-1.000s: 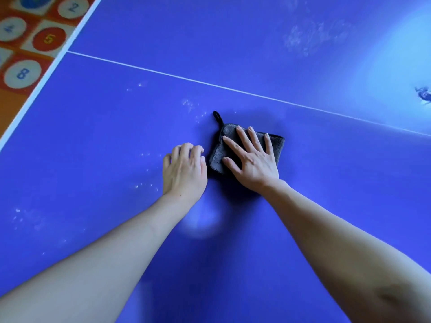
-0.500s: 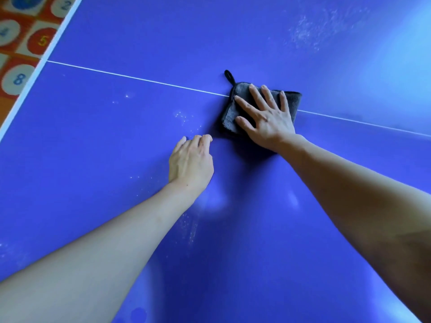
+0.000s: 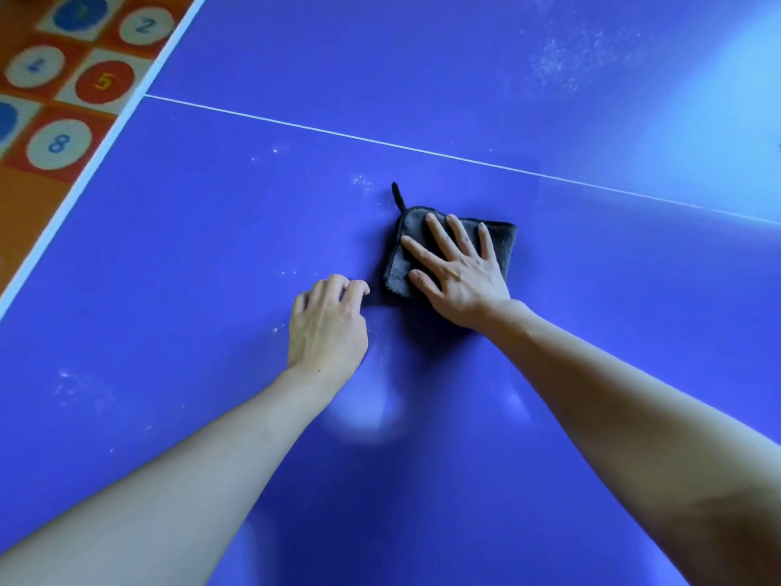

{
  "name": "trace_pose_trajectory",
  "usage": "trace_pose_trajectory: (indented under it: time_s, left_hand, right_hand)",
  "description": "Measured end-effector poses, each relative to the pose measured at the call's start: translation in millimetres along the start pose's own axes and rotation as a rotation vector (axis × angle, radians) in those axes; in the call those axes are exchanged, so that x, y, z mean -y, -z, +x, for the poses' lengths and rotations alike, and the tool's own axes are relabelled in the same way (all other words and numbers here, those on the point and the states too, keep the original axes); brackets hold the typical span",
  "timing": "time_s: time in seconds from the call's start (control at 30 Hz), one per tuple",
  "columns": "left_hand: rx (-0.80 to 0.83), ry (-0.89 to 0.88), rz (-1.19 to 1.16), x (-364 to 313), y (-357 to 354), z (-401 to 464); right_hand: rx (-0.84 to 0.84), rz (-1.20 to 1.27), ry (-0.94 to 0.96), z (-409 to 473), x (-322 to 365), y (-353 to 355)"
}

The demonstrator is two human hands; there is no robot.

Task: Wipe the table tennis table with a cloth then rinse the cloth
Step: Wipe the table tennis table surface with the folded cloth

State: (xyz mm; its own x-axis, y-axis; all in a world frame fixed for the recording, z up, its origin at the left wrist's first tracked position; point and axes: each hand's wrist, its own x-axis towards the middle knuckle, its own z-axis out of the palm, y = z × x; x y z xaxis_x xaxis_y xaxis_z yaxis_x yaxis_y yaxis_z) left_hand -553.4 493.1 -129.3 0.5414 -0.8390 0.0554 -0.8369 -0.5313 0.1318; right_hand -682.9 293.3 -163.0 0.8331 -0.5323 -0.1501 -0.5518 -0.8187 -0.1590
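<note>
The flat right hand [image 3: 458,270] is pressing the cloth [image 3: 452,251] on the bench [image 3: 591,374]; the left hand [image 3: 327,327], loosely curled and holding nothing, is resting beside it. Dust specks [image 3: 361,179] just beyond the fingers may be missed.

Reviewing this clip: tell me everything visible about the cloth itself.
The cloth is a small dark grey square with a fluffy, microfibre-like pile, apparently folded. A thin black hanging loop sticks out from its far left corner. It lies flat on the blue table, just short of the white line. The right hand presses on it with straight, spread fingers, covering most of it. The left hand rests on the table beside it, not touching it.
</note>
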Motion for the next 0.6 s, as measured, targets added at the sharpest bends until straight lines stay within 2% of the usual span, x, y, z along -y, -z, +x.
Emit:
trace_pose_trajectory:
  time_s: [0.4,0.6]
  left_hand:
    - [0.033,0.044,-0.004,92.8,17.9,-220.3]
    - [-0.019,0.027,-0.027,129.8,28.9,-319.8]
  right_hand:
    - [-0.001,-0.008,-0.002,-171.7,169.7,-53.1]
    - [-0.017,-0.004,0.004,-265.2,256.7,-80.5]
